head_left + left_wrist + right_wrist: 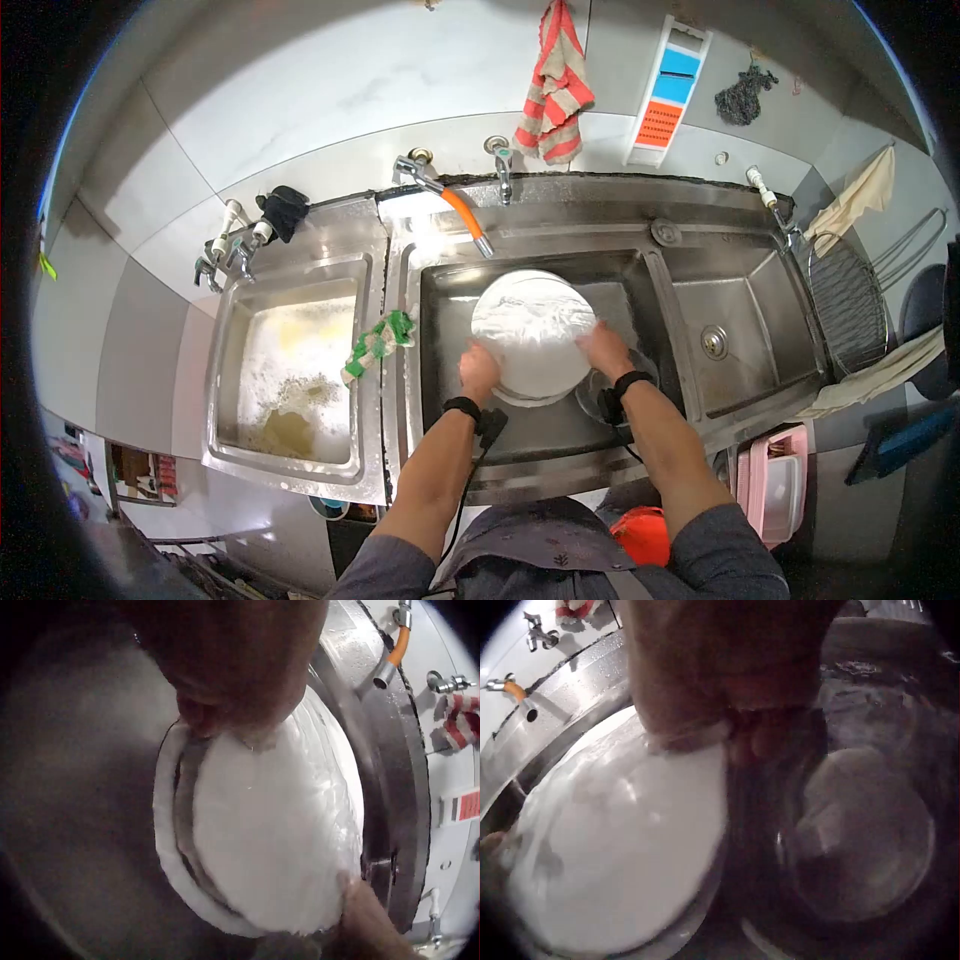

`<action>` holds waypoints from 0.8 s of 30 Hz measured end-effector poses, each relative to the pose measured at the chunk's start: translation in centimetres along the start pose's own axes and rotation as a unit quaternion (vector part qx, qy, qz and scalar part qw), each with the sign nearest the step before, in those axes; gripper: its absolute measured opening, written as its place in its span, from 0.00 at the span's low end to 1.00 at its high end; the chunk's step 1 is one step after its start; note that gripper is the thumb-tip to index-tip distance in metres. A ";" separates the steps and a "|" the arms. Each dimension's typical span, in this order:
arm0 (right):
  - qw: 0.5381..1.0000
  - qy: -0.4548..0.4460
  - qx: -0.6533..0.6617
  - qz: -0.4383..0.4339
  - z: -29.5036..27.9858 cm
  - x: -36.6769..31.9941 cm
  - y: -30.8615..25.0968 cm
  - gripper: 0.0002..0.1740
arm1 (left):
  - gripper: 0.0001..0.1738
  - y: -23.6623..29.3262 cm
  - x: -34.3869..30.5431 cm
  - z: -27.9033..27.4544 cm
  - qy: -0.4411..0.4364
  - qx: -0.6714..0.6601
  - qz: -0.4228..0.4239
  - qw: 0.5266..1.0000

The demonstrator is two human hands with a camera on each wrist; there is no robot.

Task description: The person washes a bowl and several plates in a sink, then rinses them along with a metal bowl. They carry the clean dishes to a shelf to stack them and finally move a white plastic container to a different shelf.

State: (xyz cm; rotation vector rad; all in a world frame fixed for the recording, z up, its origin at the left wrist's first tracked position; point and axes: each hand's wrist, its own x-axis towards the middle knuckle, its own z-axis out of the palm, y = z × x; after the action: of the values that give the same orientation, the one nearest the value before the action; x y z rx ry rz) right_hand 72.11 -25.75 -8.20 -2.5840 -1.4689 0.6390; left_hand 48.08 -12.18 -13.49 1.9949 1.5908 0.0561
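Observation:
A round white plate [535, 335], wet and shiny on top, is held at its two sides over the middle sink basin [441, 300]. My left hand [480, 370] grips its left edge, and my right hand [604, 350] grips the right edge. In the left wrist view the rim of a second white plate [169, 855] shows under the first, with a dark gap between them. Beside my right hand, a round clear dish [859, 840] lies low in the basin. Fingers under the plates are hidden.
Left of the middle basin is a sink [300, 370] with foamy water. A green and white cloth [378, 345] drapes over the divider. An orange-hosed faucet [462, 212] reaches over the back. A smaller basin [740, 330] and a wire basket [848, 305] stand to the right.

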 end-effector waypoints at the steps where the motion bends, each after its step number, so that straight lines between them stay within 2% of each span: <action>1: 1.000 -0.001 -0.001 -0.002 0.7 0.7 0.3 0.37 | 0.45 -0.2 0.0 0.5 0.001 -0.001 -0.002 1.000; 3: 0.994 0.088 0.011 0.059 1.8 2.0 -0.3 0.31 | 0.37 -0.3 -0.2 0.7 0.014 0.033 0.036 0.999; 4: 0.995 0.087 0.014 0.054 1.8 2.1 -0.3 0.31 | 0.37 -0.4 -0.6 0.5 0.018 0.035 0.033 0.999; 6: 0.972 0.171 -0.133 -0.093 2.2 2.5 -0.6 0.27 | 0.31 -0.5 -1.5 0.2 -0.006 -0.043 0.004 0.999; 7: 0.971 0.171 -0.131 -0.101 2.7 3.1 -0.9 0.27 | 0.31 -0.6 -2.1 0.2 0.000 -0.043 -0.002 0.999; 9: 0.991 0.108 -0.037 -0.063 3.9 5.2 -1.7 0.32 | 0.28 -0.5 -2.9 0.2 -0.045 -0.115 -0.035 0.992; 10: 0.991 0.104 -0.036 -0.073 4.8 6.6 -2.4 0.32 | 0.25 -0.3 -3.8 -0.2 -0.080 -0.226 -0.071 0.968; 11: 0.988 0.126 0.063 -0.065 5.6 8.3 -3.3 0.32 | 0.25 0.0 -4.5 -0.7 -0.072 -0.227 -0.078 0.968; 12: 0.975 0.144 0.162 -0.054 6.0 9.4 -4.2 0.32 | 0.24 0.1 -5.2 -0.6 -0.087 -0.284 -0.082 0.951; 13: 0.975 0.139 0.164 -0.060 5.5 9.4 -5.8 0.32 | 0.23 -0.3 -5.5 0.1 -0.102 -0.339 -0.084 0.932; 15: 0.962 0.115 0.203 -0.141 4.8 9.1 -8.8 0.29 | 0.22 -1.1 -5.6 1.1 -0.111 -0.369 -0.065 0.921; 16: 0.921 0.197 0.260 -0.214 9.4 11.8 -9.0 0.25 | 0.21 -1.1 -6.0 1.2 -0.116 -0.406 -0.082 0.903; 17: 0.920 0.196 0.261 -0.215 9.6 11.2 -10.0 0.25 | 0.19 -1.1 -6.2 1.4 -0.121 -0.444 -0.097 0.883; 18: 0.931 0.113 0.285 -0.200 9.2 10.1 -11.7 0.25 | 0.19 -1.2 -6.3 1.5 -0.118 -0.445 -0.098 0.883; 19: 0.935 0.029 0.305 -0.181 8.6 8.6 -13.1 0.25 | 0.17 -1.3 -6.5 1.7 -0.085 -0.449 -0.052 0.888; 20: 0.926 0.001 0.324 -0.196 8.2 6.6 -13.9 0.22 | 0.15 -1.5 -6.6 2.0 -0.053 -0.452 -0.005 0.891; 21: 0.915 -0.028 0.343 -0.209 8.1 4.7 -13.9 0.19 | 0.15 -2.5 -5.8 3.2 -0.054 -0.452 -0.005 0.890; 22: 0.927 -0.033 0.279 -0.250 9.6 4.6 -13.3 0.17 | 0.14 -4.4 -4.0 4.9 -0.050 -0.455 0.047 0.888; 23: 0.926 -0.052 0.279 -0.249 10.0 3.5 -12.5 0.17 | 0.13 -5.8 -2.6 6.0 -0.049 -0.456 0.100 0.883; 24: 0.915 -0.112 0.281 -0.267 9.8 2.7 -11.3 0.17 | 0.19 -6.2 -1.6 5.6 -0.139 -0.523 0.026 0.841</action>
State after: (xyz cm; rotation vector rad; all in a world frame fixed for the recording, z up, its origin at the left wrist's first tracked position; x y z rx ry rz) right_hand 60.34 -18.69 -14.69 -1.6301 -1.6432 1.0937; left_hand 44.21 -15.20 -20.48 1.0958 0.9536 0.5157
